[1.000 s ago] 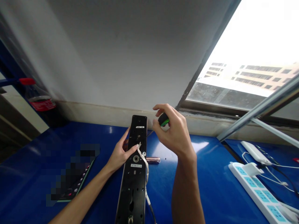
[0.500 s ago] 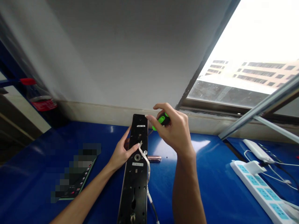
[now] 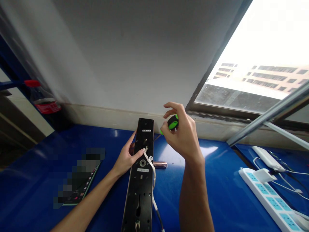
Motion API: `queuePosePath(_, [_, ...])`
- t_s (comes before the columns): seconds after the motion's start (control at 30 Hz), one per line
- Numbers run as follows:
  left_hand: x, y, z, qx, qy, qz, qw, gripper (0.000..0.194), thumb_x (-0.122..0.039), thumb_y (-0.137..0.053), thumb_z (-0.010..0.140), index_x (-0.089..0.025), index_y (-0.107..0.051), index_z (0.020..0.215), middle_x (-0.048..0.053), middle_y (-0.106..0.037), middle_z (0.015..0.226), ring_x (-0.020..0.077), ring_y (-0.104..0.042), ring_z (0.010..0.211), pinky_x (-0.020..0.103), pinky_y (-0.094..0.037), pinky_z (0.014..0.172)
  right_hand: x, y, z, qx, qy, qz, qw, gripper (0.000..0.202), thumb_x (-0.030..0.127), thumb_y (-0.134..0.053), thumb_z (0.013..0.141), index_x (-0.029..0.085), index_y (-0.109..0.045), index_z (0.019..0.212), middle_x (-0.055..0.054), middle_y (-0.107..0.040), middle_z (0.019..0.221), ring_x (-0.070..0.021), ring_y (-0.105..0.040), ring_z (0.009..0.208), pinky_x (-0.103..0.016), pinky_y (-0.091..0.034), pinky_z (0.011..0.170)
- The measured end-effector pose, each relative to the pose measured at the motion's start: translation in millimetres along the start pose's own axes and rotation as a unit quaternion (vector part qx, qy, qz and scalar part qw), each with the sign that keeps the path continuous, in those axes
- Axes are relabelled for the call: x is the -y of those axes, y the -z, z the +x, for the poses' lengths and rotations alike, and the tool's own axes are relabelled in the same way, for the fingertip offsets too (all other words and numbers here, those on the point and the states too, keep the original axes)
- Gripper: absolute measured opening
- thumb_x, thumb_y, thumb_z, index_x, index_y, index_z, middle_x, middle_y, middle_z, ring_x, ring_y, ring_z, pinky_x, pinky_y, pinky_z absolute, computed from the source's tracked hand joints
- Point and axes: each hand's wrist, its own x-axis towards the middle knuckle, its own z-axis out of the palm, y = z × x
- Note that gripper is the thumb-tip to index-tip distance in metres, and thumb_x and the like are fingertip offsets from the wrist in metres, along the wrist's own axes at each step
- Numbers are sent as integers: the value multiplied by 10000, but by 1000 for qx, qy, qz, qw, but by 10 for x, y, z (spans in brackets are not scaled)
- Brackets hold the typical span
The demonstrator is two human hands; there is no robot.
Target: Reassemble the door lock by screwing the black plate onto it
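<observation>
A long black door lock panel (image 3: 138, 199) lies with its back face up, bearing small white labels, holes and a square-holed round hub. My left hand (image 3: 125, 158) grips its left edge, the thumb pressed on the face by the end of a white-wrapped cable (image 3: 154, 175). That cable runs down the panel's right side. A copper-coloured lever handle (image 3: 160, 165) sticks out from under the right edge. Right of the panel's upper part, my right hand (image 3: 183, 132) holds a green and black screwdriver (image 3: 173, 122) by its handle. The thin shaft points left and down to the panel's edge.
On the blue table (image 3: 217, 187), a pixelated flat device (image 3: 80, 183) lies at left. A cola bottle (image 3: 47, 106) stands at back left. A white power strip (image 3: 267, 193) with plugs and cables lies at right, below a metal bar (image 3: 270, 112). Behind are a wall and window.
My right hand has shifted slightly right and its thumb has curled back to the screwdriver handle, away from the panel's top corner. My left hand keeps its place on the panel.
</observation>
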Motion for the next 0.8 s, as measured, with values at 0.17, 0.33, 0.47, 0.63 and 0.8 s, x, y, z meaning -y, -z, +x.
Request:
queuePosePath(0.17, [2,2,0,0,-2,5,1000,967,-430,-746,822,-212,-224,1606,121,-692,1296,342,-706,1109,493,-596,934,9,-6,-3,8,-7,-18,1000,288,192,-600,851,250,-561,1131,28,-634,842,-123,-532,661,-294,-433,656])
queuePosePath(0.33, [-1,6,-1,1,-4,8,1000,967,-430,-743,827,-202,-218,1607,127,-674,1327,330,-703,1115,479,-588,951,-8,-22,7,0,-10,4,1000,321,134,-553,854,247,-532,1154,10,-641,917,-115,-547,679,-285,-445,668])
queuePosePath(0.47, [-4,6,3,-1,1,18,1000,967,-442,-744,823,-208,-226,1605,116,-704,1262,323,-726,1046,478,-605,907,-3,-19,1,7,-16,-8,1000,370,141,-579,810,252,-517,1158,14,-637,933,-109,-516,645,-289,-438,644])
queuePosePath(0.63, [-6,-1,4,-2,0,19,1000,963,-434,-740,826,-209,-223,1607,115,-706,1259,322,-724,1049,471,-609,898,-7,-25,-3,13,-16,11,1000,276,174,-555,869,253,-520,1132,38,-611,829,-94,-479,586,-282,-444,643])
queuePosePath(0.8, [-9,-5,5,-1,-2,19,1000,960,-441,-738,827,-211,-226,1606,118,-686,1303,329,-709,1102,471,-595,943,-8,-23,2,21,-21,-7,1000,364,148,-574,809,259,-497,1146,8,-623,935,-119,-520,671,-293,-448,655])
